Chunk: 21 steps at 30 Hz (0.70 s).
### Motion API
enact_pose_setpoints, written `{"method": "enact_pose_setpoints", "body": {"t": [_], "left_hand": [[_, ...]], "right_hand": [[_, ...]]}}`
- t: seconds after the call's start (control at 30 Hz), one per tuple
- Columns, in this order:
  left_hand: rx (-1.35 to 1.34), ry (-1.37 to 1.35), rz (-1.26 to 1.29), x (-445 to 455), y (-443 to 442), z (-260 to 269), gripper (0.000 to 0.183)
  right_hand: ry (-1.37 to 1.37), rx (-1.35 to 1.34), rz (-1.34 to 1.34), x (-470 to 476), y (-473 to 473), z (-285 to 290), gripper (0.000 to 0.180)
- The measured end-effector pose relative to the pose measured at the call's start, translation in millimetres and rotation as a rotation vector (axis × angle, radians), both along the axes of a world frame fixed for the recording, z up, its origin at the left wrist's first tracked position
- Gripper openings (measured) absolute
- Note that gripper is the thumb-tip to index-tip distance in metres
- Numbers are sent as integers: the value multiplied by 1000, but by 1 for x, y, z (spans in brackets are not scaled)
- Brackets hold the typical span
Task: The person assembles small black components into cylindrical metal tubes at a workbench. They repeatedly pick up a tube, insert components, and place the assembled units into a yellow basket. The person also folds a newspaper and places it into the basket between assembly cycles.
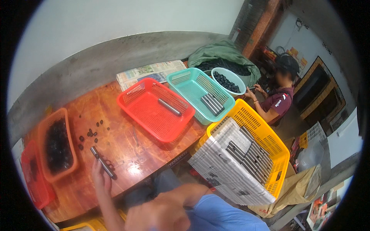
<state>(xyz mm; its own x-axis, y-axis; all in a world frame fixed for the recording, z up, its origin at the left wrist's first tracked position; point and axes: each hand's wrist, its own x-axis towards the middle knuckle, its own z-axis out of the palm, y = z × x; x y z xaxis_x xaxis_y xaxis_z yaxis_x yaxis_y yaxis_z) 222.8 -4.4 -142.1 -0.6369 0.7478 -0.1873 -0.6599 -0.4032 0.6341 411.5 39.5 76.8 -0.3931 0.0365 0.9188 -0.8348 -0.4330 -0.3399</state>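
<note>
At the left of the head view, my left hand holds a slim metal tube with an opening near its upper end, just above the wooden table. Small black round pieces lie scattered beyond it. To the left stands an orange basket filled with dark pieces. A blurred bare arm comes from my blue sleeve at the bottom; what looks like my right hand is close to the camera, its fingers indistinct. A red basket holds one metal tube; a thin rod lies beside it.
A teal basket and a newspaper-lined yellow crate hold several metal tubes. Behind is a bowl of black pieces. A co-worker at the right holds a tube. Another red basket stands at far left.
</note>
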Motion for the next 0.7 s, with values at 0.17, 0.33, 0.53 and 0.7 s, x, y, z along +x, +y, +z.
{"method": "enact_pose_setpoints", "body": {"t": [0.17,0.33,0.53,0.7], "left_hand": [[7,15,5,-8,-9,-5,22],[10,74,-13,-3,-9,3,23],[27,42,-16,-12,0,-13,22],[64,29,-114,-24,-21,-22,29]], "right_hand": [[-251,313,-427,10,43,-46,23],[-991,356,-952,-32,79,-163,17],[-1162,554,-1212,-35,84,-232,23],[-990,520,-1273,-34,71,-228,19]]}}
